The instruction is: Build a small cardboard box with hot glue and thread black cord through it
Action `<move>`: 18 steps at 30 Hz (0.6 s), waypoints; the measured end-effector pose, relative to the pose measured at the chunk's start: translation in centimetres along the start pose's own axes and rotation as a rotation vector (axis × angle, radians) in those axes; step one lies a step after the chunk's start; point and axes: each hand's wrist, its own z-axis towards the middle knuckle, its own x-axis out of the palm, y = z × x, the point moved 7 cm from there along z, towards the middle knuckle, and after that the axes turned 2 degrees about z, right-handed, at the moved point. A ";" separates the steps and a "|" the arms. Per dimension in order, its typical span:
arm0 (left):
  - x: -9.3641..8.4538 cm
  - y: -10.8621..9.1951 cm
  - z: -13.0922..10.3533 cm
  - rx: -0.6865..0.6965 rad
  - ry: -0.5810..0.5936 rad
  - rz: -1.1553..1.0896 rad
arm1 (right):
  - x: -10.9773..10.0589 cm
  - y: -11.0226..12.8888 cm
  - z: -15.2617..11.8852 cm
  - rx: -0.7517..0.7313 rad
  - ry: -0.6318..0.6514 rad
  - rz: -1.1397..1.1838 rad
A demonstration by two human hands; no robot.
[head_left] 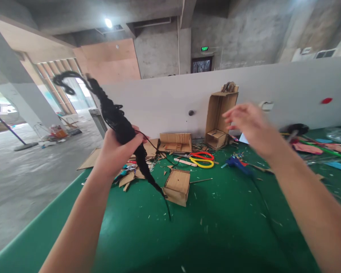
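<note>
My left hand (116, 151) is wrapped around a long bundle of black cord (122, 123), raised over the table and tilted. The bundle's looped upper end curls to the left, and its thin tail hangs down past a small cardboard box (179, 184). One loose strand trails to the right from my left fingers. My right hand (248, 123) is up in the air with its fingers stretched out, a little blurred, and nothing shows in it. Behind it stands a tall open cardboard box (220, 113) with cardboard discs on top.
On the green table (147, 235) lie scissors (201, 161) with red and yellow handles, a blue glue gun (238, 165) with its cable, and cardboard scraps (127, 178). A low cardboard tray (174, 146) is at the back. A white partition (161, 102) borders the far edge.
</note>
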 end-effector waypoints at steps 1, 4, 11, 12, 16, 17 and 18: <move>0.5 -0.5 0.0 -0.009 0.053 -0.014 | 1.9 0.9 -0.5 -0.056 0.079 0.057; 2.7 -2.9 0.1 -0.004 0.201 -0.007 | 8.9 3.9 -2.5 -0.163 0.362 0.033; 2.5 -7.6 1.4 0.167 0.050 0.106 | 15.1 2.2 2.9 0.001 0.353 0.256; 1.5 -7.3 1.7 0.158 -0.014 0.084 | 13.9 0.3 4.6 0.115 0.237 0.297; -2.8 -3.2 2.0 0.077 -0.205 -0.071 | 8.1 -4.0 9.3 0.257 0.061 0.357; -3.5 -1.7 2.0 0.036 -0.222 -0.106 | 6.3 -4.5 9.9 0.271 0.023 0.373; -3.9 -0.1 1.8 -0.021 -0.220 -0.125 | 4.5 -4.7 10.4 0.286 -0.026 0.399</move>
